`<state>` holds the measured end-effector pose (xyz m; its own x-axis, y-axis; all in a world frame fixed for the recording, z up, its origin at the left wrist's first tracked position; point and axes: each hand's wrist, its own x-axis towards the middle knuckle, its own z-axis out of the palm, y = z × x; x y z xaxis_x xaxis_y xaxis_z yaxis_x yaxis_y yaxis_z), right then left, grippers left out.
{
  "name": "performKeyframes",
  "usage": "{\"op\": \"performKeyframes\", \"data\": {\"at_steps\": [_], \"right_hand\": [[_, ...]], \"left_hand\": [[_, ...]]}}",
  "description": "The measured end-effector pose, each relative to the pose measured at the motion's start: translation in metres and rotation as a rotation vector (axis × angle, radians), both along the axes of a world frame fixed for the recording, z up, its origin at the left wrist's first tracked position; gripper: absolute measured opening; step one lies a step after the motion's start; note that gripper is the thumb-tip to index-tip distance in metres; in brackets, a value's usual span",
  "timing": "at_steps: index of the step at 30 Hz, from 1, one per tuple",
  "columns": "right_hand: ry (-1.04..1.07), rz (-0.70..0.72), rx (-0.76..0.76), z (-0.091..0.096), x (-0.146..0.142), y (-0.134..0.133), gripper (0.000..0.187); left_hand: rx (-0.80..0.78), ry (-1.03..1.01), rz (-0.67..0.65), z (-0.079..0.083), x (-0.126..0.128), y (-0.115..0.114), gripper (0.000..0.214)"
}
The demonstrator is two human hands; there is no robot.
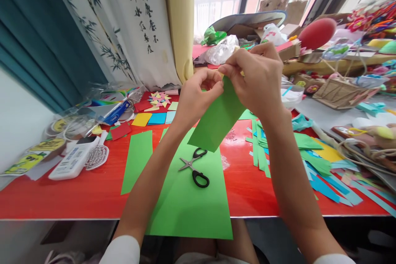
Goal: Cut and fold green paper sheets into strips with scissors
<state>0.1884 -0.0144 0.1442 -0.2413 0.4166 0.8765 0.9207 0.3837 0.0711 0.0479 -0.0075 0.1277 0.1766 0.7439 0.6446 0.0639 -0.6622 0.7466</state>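
Both hands are raised above the table, close together at the top end of a green paper strip (218,119). My left hand (202,93) has thumb and fingertips pinched at the strip's upper corner. My right hand (258,78) pinches the same end from the other side, its fingers partly hiding the edge. The strip hangs down at a slant. Beneath it, black-handled scissors (193,166) lie with blades apart on a large green sheet (192,210), which sticks out over the table's front edge. Another green piece of paper (137,161) lies left of my left forearm.
Green and blue paper strips (321,177) pile up on the right of the red table (247,198). At left lie a white device (74,159), rolls of tape and coloured paper squares (156,118). Craft items and a red balloon (318,33) crowd the back right.
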Motion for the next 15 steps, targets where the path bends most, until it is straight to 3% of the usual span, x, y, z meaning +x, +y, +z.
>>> {"op": "performKeyframes", "data": {"at_steps": [10,15], "right_hand": [[0.032,-0.044,0.013,0.004,0.01,-0.001,0.034],[0.055,-0.003,0.188,0.0,0.02,0.011,0.034]], "left_hand": [[-0.042,0.028,0.019,-0.002,0.003,-0.002,0.009],[0.01,0.056,-0.023,-0.009,0.002,0.005,0.008]]}}
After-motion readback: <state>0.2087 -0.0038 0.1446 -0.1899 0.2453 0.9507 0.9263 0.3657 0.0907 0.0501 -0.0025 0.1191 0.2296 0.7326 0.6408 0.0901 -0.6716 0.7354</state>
